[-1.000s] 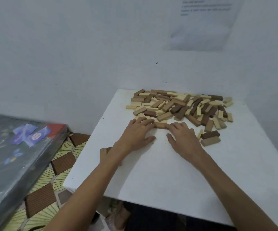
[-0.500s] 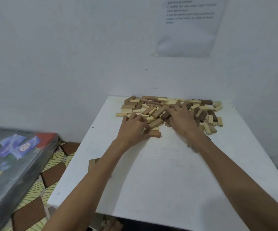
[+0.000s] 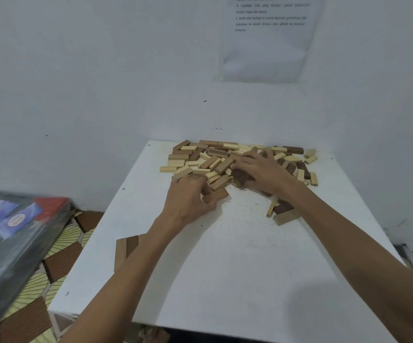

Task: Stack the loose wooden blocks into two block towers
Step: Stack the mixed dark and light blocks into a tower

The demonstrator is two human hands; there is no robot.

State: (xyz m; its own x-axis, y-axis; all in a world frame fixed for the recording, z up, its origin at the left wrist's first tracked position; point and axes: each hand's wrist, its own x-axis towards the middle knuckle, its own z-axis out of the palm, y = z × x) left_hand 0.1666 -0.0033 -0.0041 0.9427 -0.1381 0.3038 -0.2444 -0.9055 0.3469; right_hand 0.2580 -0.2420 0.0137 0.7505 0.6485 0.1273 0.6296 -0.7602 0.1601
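Several loose wooden blocks, pale and brown, lie in a flat pile [image 3: 200, 157] at the far end of the white table [image 3: 225, 268]. At the pile's near edge my left hand [image 3: 190, 198] curls its fingers and thumb round a mid-brown block [image 3: 221, 194]. To its right, my right hand [image 3: 264, 169] reaches into the pile, with fingers and thumb closed over dark brown blocks [image 3: 240, 179]. Three more blocks [image 3: 283, 211] lie apart under my right wrist. No stacked tower is in view.
The table's far edge meets a white wall that carries a paper sheet [image 3: 267, 40]. A plastic-wrapped dark slab [image 3: 14, 238] leans at the left above a patterned floor [image 3: 61, 246]. Behind my left forearm a brown wooden piece [image 3: 126, 246] shows on the table near its left edge.
Both hands have moved from the bare table just in front of the pile into its near edge. The right hand went further in, and the camera view shifted.
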